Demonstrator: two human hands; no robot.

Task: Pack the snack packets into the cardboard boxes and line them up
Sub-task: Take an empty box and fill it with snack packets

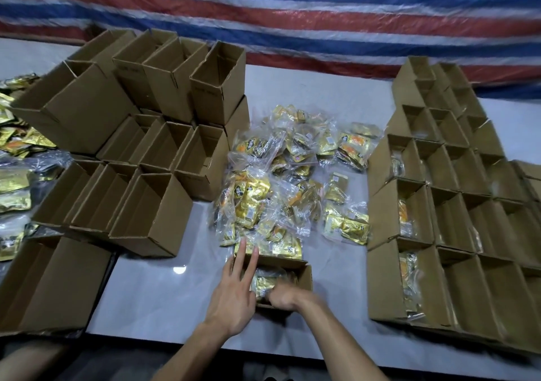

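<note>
The left hand [234, 295] is lying open, its straight fingers [244, 260] reaching across the left rim of a small cardboard box [304, 276] that is standing near the front edge of the table [146, 301], about midway along it. The right hand [282, 294] is sitting inside the same box at its near side, fingers curled and blurred against a snack packet [265, 282]; whether it is gripping the packet I cannot tell. That packet is lying inside the box, between the two hands, its gold foil shining under clear wrap. Just behind the box a loose pile of packets [292, 181] is spreading over the middle of the table, gold and orange in crinkled clear plastic. Open empty boxes [152, 213] are crowding the left side, some stacked, and rows of filled boxes [409, 219] are lining the right side. More packets [14, 181] are lying at the left edge. A striped tarp [292, 14] is hanging behind the far edge.
</note>
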